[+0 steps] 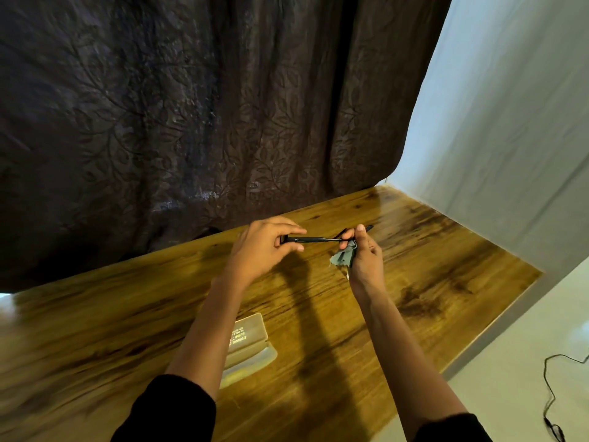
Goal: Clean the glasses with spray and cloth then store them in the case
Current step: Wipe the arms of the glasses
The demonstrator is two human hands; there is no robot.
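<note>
A: Both hands had the glasses (pixel 314 239) up off the table (pixel 414 282), well beyond the case (pixel 251 342).

B: Grips?

A: L hand (pixel 264 247) pinched one end, fingers curled over the top, thumb under. R hand (pixel 366 256) nipped the other end, thumb up. The cloth (pixel 342 258) was bunched in that same hand and hung just under the frame.

B: Why hold both ends?

A: My read: it kept the frame steady and edge-on, w/ fingers off the lenses, so the cloth hand could work its end. Looked like the wiping stage, not storing yet.

B: And the case?

A: It lay open, flat on the table, right beside the L forearm, which covered part of it. Prob. parked close so the glasses could drop straight in after.

B: Any writing?

A: Several printed lines on the case's far half, too blurred to read. Small pale mark on the frame near the L hand, maybe a logo, can't tell.

B: Spray?

A: Not in view. A cable (pixel 549 390) lay on the floor, far right of the case.
</note>
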